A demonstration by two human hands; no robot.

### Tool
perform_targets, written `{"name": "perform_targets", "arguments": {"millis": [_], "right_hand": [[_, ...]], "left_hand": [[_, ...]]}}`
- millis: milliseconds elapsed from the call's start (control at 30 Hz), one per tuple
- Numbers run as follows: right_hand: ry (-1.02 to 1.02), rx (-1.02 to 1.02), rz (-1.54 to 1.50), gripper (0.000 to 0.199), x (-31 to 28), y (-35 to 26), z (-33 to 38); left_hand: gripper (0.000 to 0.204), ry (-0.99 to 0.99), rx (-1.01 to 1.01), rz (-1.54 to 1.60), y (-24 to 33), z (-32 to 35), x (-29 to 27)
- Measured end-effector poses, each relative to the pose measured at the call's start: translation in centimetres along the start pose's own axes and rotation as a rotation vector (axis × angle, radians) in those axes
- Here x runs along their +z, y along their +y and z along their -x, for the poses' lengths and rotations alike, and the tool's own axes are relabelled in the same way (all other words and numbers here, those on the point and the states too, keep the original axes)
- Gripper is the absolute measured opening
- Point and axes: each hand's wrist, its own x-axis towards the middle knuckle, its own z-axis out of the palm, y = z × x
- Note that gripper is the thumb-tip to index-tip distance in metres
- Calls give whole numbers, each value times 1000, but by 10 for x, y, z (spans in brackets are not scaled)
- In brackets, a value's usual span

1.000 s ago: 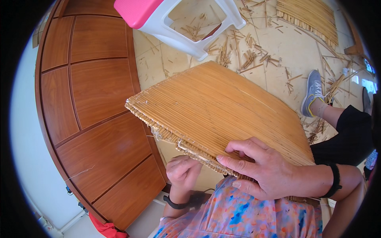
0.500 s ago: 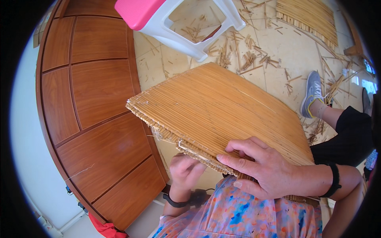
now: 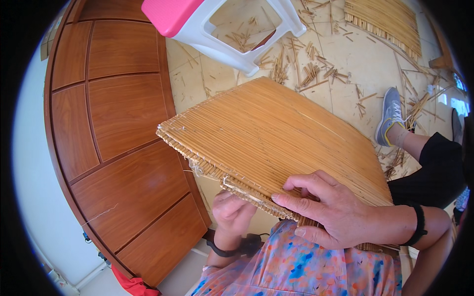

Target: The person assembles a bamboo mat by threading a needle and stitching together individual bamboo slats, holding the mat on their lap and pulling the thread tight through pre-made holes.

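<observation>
A broad mat of thin golden stalks [image 3: 266, 133] lies slantwise over my lap, in two layers with white stitches along the left edge. My right hand [image 3: 326, 209] grips its near edge, fingers on the top face and thumb below. Just under the left edge, my left hand [image 3: 232, 212] is closed with curled fingers; the mat covers the fingertips, so what they pinch cannot be made out. Between the hands, the layers part slightly at the edge and a paler strip shows there. Loose thread hangs from the left edge.
A brown wooden panelled cabinet or door [image 3: 128, 118] stands left. Ahead is a white stool with a pink seat [image 3: 173, 15]. Cut stalk pieces [image 3: 311, 74] litter the tiled floor, and another stalk mat [image 3: 385, 24] lies far right. Another person's foot in a grey shoe [image 3: 390, 116] rests at right.
Both hands keep their places on the mat, with only a slight shift of the right hand and the left wrist. The mat has hardly moved.
</observation>
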Motion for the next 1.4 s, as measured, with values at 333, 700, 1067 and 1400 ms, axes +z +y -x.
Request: {"name": "perform_targets", "arguments": {"millis": [333,700,1067,1400], "right_hand": [[-14,9,-16,63,-2,-2,-1],[-12,7,-30,66,-1,-1,-1],[-16,-8,4,60,0,2,0],[-52,18,-42,72,-3,0,-1]], "left_hand": [[22,-75,-2,156,-8,0,-4],[21,-110,-12,223,-6,-4,-8],[16,-84,-2,24,5,-11,-5],[20,-95,9,178,-5,-10,-5]]}}
